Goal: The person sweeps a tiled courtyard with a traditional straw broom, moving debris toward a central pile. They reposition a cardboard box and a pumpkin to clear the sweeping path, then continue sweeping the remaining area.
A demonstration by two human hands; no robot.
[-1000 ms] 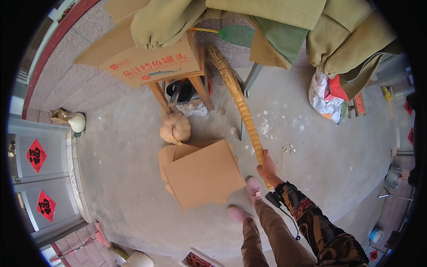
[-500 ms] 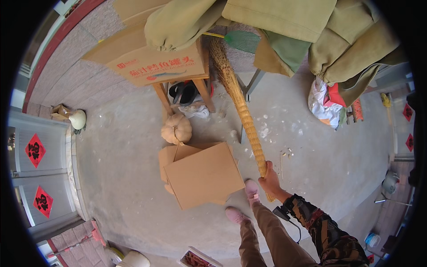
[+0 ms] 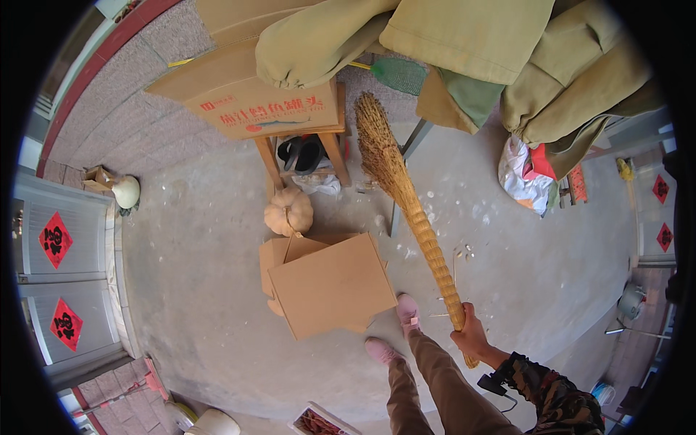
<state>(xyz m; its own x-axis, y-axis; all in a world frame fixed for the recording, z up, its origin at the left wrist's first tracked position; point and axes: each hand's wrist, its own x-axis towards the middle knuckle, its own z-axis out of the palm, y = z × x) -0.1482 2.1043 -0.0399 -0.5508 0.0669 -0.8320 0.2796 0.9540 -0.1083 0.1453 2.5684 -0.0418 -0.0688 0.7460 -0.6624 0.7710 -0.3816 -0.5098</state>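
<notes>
My right hand [image 3: 473,333] grips a straw broom [image 3: 428,232] near the lower end of its bound handle. The broom slants up and to the left, its bristle head in front of the wooden stool and a grey metal leg. Small pale scraps [image 3: 465,253] lie on the concrete floor right beside the handle. Flattened cardboard boxes [image 3: 333,286] lie stacked on the floor to the left of my feet. Just beyond them sits a pale orange pumpkin [image 3: 288,211]. My left hand is out of view.
A printed carton [image 3: 268,109] stands on a wooden stool [image 3: 334,156], with dark shoes [image 3: 301,154] beneath. Khaki padded clothing [image 3: 464,36] hangs at the top, near a green mesh swatter [image 3: 399,75]. A white sack [image 3: 523,174] stands at right; a tray [image 3: 322,420] sits at the bottom.
My right hand has moved down and to the right, drawing the broom with it. The bristle head has come nearer, away from the wall. The boxes and pumpkin have stayed put.
</notes>
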